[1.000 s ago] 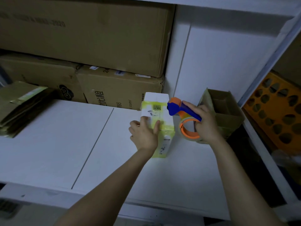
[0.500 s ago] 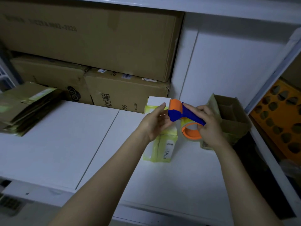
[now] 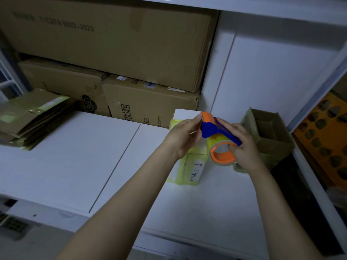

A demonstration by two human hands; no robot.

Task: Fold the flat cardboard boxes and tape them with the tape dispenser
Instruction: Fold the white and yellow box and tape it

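Tape dispenser (image 3: 216, 128) looks light, rigid plastic: right hand (image 3: 243, 149) wraps its blue handle, left hand (image 3: 183, 136) touches the orange head, pinch unclear.

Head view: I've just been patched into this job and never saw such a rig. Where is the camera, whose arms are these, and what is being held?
There is no machine here. One wide-angle camera sits on a person's head and looks down at their own bare arms. The right hand holds the blue-and-orange tape dispenser by its handle, in a closed grip. The left hand touches its orange front end; whether it pinches tape cannot be seen. Below them, on the white shelf, lies a small yellowish box. To its right stands an open brown box. A stack of flat cardboard lies at far left, with large cartons behind.
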